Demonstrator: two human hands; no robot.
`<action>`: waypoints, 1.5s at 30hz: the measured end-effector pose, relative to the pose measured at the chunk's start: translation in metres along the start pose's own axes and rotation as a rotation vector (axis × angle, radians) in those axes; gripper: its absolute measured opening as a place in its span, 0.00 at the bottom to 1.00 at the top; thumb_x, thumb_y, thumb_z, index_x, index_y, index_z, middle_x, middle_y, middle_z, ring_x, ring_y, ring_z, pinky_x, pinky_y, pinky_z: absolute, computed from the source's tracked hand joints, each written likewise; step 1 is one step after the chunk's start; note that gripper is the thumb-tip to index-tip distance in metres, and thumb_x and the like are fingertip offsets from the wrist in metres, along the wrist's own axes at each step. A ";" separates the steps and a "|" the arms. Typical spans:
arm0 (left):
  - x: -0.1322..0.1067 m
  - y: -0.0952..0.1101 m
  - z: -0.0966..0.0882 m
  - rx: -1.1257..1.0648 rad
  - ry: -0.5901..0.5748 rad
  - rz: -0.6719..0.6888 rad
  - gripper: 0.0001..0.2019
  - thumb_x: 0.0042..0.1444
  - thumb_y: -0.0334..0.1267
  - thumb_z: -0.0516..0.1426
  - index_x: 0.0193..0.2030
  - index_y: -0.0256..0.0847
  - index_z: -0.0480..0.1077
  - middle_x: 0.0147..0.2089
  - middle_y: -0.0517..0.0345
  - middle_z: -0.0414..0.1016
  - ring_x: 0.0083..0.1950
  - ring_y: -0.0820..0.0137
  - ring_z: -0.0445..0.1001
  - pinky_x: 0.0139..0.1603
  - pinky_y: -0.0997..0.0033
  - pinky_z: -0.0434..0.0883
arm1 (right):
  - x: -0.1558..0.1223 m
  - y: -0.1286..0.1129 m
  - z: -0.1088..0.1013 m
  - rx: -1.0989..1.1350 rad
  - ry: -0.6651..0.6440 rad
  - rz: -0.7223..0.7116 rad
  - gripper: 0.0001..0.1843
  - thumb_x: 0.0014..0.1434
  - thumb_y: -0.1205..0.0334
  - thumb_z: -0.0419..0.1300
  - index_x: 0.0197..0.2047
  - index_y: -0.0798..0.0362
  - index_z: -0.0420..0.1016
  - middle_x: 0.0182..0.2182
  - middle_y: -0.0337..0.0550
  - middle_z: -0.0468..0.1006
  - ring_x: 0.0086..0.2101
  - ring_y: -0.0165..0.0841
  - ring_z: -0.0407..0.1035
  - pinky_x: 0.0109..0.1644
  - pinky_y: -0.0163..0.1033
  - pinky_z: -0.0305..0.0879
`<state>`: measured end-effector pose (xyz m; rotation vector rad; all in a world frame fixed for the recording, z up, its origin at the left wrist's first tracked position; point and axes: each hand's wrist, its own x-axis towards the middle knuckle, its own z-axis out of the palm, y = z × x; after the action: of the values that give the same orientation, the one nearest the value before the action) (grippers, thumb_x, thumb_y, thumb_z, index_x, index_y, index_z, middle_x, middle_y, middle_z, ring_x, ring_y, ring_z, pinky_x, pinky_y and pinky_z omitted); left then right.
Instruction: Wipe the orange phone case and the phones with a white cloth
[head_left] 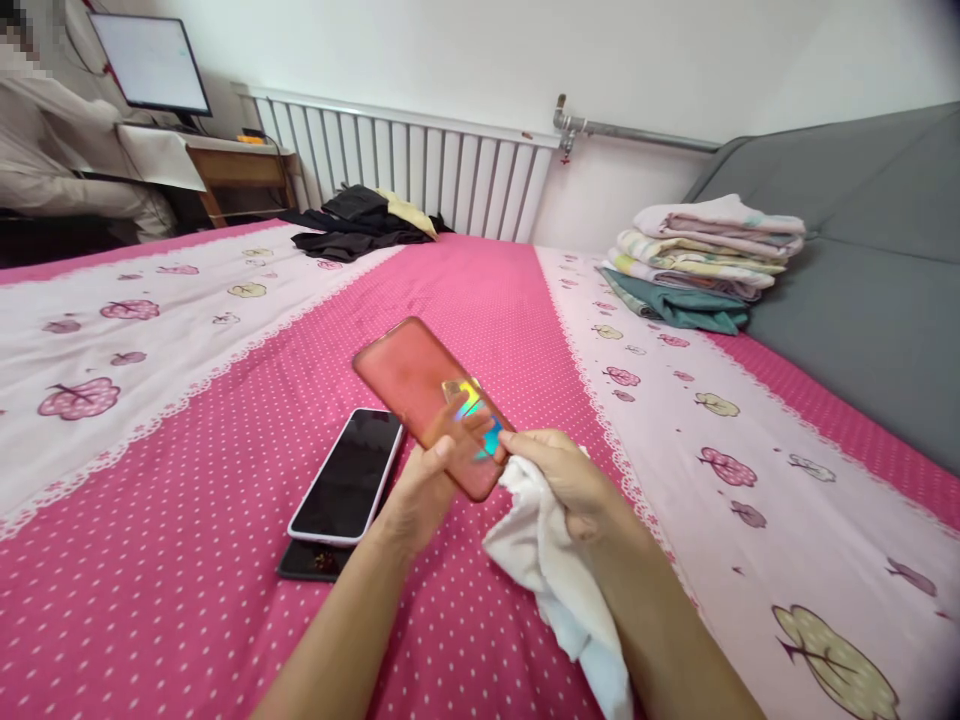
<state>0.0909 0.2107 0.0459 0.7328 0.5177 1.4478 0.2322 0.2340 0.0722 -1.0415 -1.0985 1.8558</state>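
Note:
Above the bed, my left hand (427,490) grips a reddish, see-through phone case (409,375) by its lower edge, thumb on the near face. Its fingers appear to show through the case, next to a shiny rainbow-coloured patch. My right hand (562,475) is closed on a white cloth (536,530), which hangs down below the wrist. Its thumb and fingertips meet the case's right corner. Left of my left hand lies a dark-screened phone (349,475) with a pale rim. It rests on top of a black phone or case (307,562), mostly covered.
The bed has a pink dotted sheet (480,285). Folded bedding (705,250) is stacked at right by the grey headboard (862,230). Dark clothes (360,225) lie near the radiator (420,165). At far left, a person (67,140) sits near a desk with a monitor (150,60).

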 end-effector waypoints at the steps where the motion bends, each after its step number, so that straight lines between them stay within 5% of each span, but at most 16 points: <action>1: -0.001 0.001 0.002 -0.060 -0.015 -0.015 0.31 0.43 0.53 0.63 0.53 0.42 0.68 0.52 0.48 0.73 0.54 0.57 0.69 0.50 0.62 0.65 | 0.001 0.003 0.004 0.021 -0.043 0.019 0.15 0.49 0.54 0.65 0.23 0.57 0.73 0.16 0.36 0.72 0.18 0.24 0.63 0.23 0.29 0.56; 8: -0.003 0.016 0.008 -0.225 0.083 0.016 0.27 0.54 0.58 0.51 0.52 0.40 0.68 0.42 0.50 0.75 0.42 0.64 0.74 0.38 0.67 0.71 | 0.000 0.012 0.010 -0.113 -0.172 -0.007 0.17 0.51 0.48 0.63 0.29 0.56 0.74 0.24 0.38 0.76 0.26 0.26 0.69 0.33 0.32 0.62; 14: -0.001 0.014 0.007 -0.170 0.146 0.108 0.26 0.56 0.56 0.50 0.49 0.35 0.69 0.41 0.48 0.74 0.40 0.66 0.73 0.43 0.67 0.70 | -0.007 -0.006 -0.013 -0.453 0.024 -0.242 0.16 0.49 0.56 0.66 0.40 0.53 0.74 0.38 0.43 0.79 0.36 0.31 0.72 0.41 0.36 0.65; 18: 0.000 0.008 0.008 -0.092 0.158 0.106 0.26 0.56 0.56 0.51 0.48 0.35 0.70 0.43 0.48 0.74 0.42 0.65 0.73 0.42 0.67 0.70 | -0.009 -0.007 -0.012 -0.553 0.120 -0.355 0.13 0.52 0.58 0.63 0.41 0.52 0.71 0.35 0.44 0.80 0.32 0.33 0.74 0.36 0.38 0.66; 22: -0.001 0.000 0.011 -0.020 0.143 0.074 0.27 0.53 0.57 0.53 0.50 0.37 0.69 0.44 0.48 0.74 0.45 0.64 0.72 0.41 0.70 0.69 | -0.007 -0.002 -0.002 -0.660 0.058 -0.489 0.05 0.54 0.61 0.60 0.34 0.52 0.75 0.35 0.43 0.80 0.37 0.35 0.74 0.43 0.41 0.67; 26: -0.003 -0.005 0.015 -0.009 0.135 0.004 0.27 0.50 0.58 0.57 0.49 0.39 0.71 0.46 0.50 0.74 0.48 0.64 0.72 0.44 0.71 0.69 | -0.003 0.003 0.002 -0.736 0.128 -0.587 0.04 0.52 0.65 0.60 0.33 0.52 0.77 0.34 0.43 0.81 0.37 0.36 0.74 0.44 0.42 0.67; 30: -0.004 -0.008 0.016 -0.025 0.132 -0.016 0.25 0.50 0.57 0.57 0.46 0.39 0.73 0.45 0.50 0.76 0.50 0.61 0.72 0.48 0.67 0.69 | -0.001 0.005 0.001 -0.682 0.168 -0.610 0.06 0.51 0.66 0.61 0.35 0.51 0.74 0.38 0.44 0.80 0.40 0.36 0.74 0.45 0.42 0.68; 35: -0.005 -0.008 0.017 -0.005 0.141 -0.021 0.27 0.50 0.58 0.57 0.48 0.39 0.71 0.47 0.49 0.74 0.53 0.59 0.70 0.48 0.66 0.69 | -0.004 0.002 0.000 -0.797 0.164 -0.555 0.02 0.50 0.63 0.63 0.30 0.51 0.76 0.31 0.42 0.81 0.35 0.37 0.75 0.41 0.42 0.69; 45: -0.004 -0.014 0.021 -0.161 0.112 -0.061 0.25 0.50 0.56 0.57 0.47 0.38 0.71 0.44 0.49 0.76 0.50 0.59 0.73 0.48 0.64 0.69 | 0.001 0.010 0.001 -0.980 0.348 -0.820 0.03 0.54 0.63 0.60 0.30 0.48 0.75 0.32 0.40 0.81 0.35 0.35 0.75 0.39 0.40 0.67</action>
<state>0.1156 0.2046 0.0494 0.5068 0.4980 1.4607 0.2290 0.2307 0.0637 -1.0874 -1.8830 0.4218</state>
